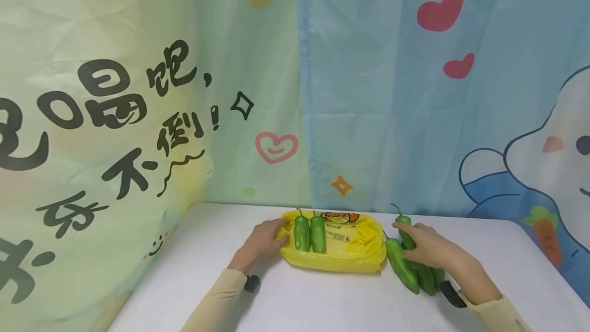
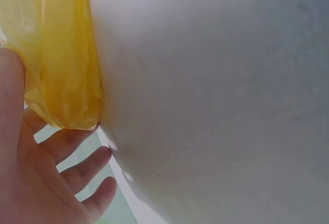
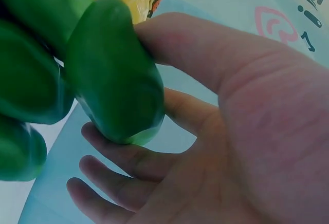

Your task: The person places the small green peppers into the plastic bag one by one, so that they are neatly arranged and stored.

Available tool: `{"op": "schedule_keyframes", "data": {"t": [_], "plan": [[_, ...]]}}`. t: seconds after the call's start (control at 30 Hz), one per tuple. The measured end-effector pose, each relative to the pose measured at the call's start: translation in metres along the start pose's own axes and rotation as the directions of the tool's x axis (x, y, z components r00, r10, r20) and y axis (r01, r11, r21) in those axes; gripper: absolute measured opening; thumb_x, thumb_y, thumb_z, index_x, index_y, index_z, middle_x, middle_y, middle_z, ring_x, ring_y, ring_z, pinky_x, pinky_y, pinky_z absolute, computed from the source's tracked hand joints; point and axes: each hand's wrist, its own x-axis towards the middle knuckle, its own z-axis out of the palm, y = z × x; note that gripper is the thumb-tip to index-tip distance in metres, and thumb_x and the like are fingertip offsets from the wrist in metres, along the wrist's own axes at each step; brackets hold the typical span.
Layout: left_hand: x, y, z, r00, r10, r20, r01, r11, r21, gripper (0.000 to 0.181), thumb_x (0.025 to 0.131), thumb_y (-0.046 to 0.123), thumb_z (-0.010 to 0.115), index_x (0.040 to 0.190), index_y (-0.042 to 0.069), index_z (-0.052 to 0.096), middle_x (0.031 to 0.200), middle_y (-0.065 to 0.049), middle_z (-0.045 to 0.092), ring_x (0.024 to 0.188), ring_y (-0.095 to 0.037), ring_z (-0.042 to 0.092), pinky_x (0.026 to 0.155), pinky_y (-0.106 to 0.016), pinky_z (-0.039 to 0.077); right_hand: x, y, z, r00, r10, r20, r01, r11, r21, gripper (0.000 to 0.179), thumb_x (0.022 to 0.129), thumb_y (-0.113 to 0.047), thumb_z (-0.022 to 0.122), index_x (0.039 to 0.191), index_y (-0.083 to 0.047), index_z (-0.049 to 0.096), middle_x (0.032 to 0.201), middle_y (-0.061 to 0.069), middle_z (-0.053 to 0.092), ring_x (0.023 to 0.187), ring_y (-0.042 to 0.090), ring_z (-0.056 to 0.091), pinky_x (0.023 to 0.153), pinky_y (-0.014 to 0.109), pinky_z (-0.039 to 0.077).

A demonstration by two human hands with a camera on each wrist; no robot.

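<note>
My left hand (image 1: 264, 239) holds the left side of a yellow plastic bag (image 1: 332, 260), which is spread in a shallow tray shape with print at its back. In the left wrist view, the bag's edge (image 2: 72, 80) comes between the thumb and spread fingers (image 2: 87, 170). Two green peppers (image 1: 310, 233) lie side by side in the bag's left part, stems to the back. To the bag's right, my right hand (image 1: 430, 247) pinches a green pepper (image 3: 113, 75) between thumb and fingers. Beside it several more green peppers (image 1: 402, 265) lie heaped, partly hidden by the hand.
The white table (image 1: 313, 301) extends to a printed curtain (image 1: 350, 91) hanging behind its back edge. More of the curtain, with large black writing (image 1: 110, 94), runs along the left side.
</note>
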Motion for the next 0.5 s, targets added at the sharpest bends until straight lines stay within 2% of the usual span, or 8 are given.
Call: {"op": "schedule_keyframes", "data": {"t": [0.2, 0.5], "plan": [[0.0, -0.001, -0.001, 1.0, 0.006, -0.005, -0.006, 1.0, 0.002, 0.049, 0.1, 0.035, 0.056, 0.144, 0.015, 0.053, 0.146, -0.009, 0.057, 0.136, -0.036, 0.052, 0.115, -0.056, 0.038, 0.005, -0.005, 0.001, 1.0, -0.017, -0.016, 0.017, 1.0, 0.002, 0.069, 0.085, -0.015, 0.074, 0.147, -0.004, 0.046, 0.127, 0.033, 0.055, 0.1, 0.034, 0.056, 0.081, 0.054, 0.056], [-0.001, 0.0, -0.001, 1.0, 0.0, 0.004, 0.0, 1.0, -0.002, 0.049, 0.1, 0.035, 0.056, 0.145, 0.015, 0.053, 0.146, -0.01, 0.057, 0.136, -0.036, 0.051, 0.116, -0.056, 0.038, 0.015, -0.016, 0.004, 0.999, -0.043, -0.023, 0.043, 0.999, 0.0, 0.068, 0.088, -0.019, 0.073, 0.149, -0.005, 0.044, 0.132, 0.034, 0.052, 0.109, 0.04, 0.058, 0.086, 0.061, 0.055]]}}
